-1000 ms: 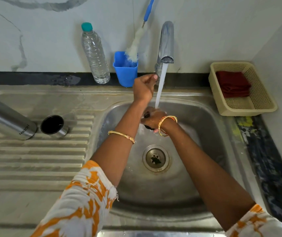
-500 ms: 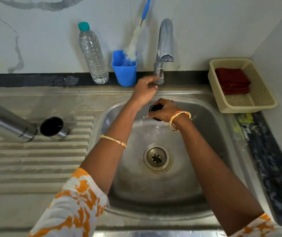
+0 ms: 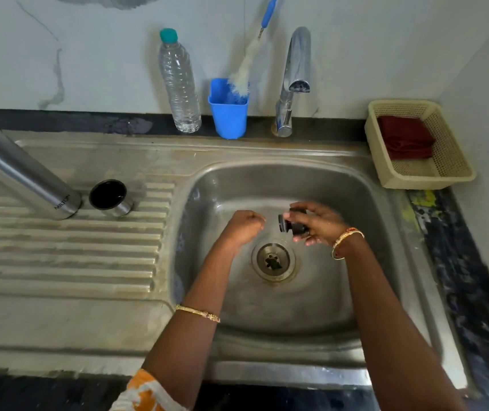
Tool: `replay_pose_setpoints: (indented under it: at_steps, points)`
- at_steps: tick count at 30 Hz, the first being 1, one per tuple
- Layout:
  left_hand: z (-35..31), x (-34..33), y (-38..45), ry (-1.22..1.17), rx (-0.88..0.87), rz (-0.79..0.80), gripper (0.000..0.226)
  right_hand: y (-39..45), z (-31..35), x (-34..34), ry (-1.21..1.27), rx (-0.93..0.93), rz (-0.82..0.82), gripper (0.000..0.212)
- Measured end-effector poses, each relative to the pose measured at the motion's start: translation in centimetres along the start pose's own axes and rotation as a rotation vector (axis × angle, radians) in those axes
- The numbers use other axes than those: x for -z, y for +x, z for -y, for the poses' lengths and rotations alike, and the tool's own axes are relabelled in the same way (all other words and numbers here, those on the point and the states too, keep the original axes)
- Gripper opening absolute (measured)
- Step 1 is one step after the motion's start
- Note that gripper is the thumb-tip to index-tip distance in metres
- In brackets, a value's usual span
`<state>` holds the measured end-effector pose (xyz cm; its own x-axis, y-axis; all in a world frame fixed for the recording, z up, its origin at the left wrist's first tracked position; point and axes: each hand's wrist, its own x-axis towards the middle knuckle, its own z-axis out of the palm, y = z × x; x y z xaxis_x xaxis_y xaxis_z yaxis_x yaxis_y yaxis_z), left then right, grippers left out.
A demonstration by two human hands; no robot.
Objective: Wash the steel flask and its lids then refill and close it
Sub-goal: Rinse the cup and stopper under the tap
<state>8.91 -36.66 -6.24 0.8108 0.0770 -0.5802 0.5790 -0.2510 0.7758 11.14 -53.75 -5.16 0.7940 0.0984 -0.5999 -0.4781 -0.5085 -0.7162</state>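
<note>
My right hand (image 3: 319, 223) holds a small black inner lid (image 3: 289, 225) over the sink basin (image 3: 267, 307), above the drain. My left hand (image 3: 244, 226) hovers just left of the lid with its fingers curled, holding nothing. The steel flask (image 3: 23, 176) stands on the ribbed draining board (image 3: 59, 247) at the left. Its steel outer cap (image 3: 109, 198) stands next to it with the black inside facing up. The tap (image 3: 293, 81) behind the basin runs no water.
Against the back wall stand a clear plastic water bottle (image 3: 179, 84) and a blue cup (image 3: 228, 111) with a bottle brush (image 3: 246, 66) in it. A beige basket (image 3: 415, 143) with a dark red cloth (image 3: 405, 137) sits at the back right.
The water stopped running. My left hand left the tap and came down into the basin. My right hand moved the black lid lower and to the right.
</note>
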Motion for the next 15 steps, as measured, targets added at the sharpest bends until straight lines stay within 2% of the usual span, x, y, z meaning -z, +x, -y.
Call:
replay_pose_setpoints:
  at_steps: [3,6,9,13,15]
  points:
    - [0.4,-0.3,-1.4,-0.053,-0.008,-0.021,0.016,-0.7,-0.9,-0.3,-0.211,0.053,-0.284,0.042]
    - [1.2,-0.1,-2.2,-0.008,-0.015,-0.039,0.017,-2.1,-0.7,-0.6,-0.055,0.000,-0.254,0.039]
    - [2.0,0.5,-2.5,0.063,-0.068,-0.067,0.010,-3.2,-0.7,-1.0,-0.235,-0.084,-0.430,0.054]
    - [3.2,1.6,-3.0,0.019,-0.123,-0.101,0.010,-4.1,-1.4,-2.8,-0.086,-0.134,-0.398,0.075]
    - [3.8,2.5,-3.5,0.003,-0.189,-0.120,0.011,-4.3,-1.2,-4.1,0.163,-0.125,-0.328,0.065]
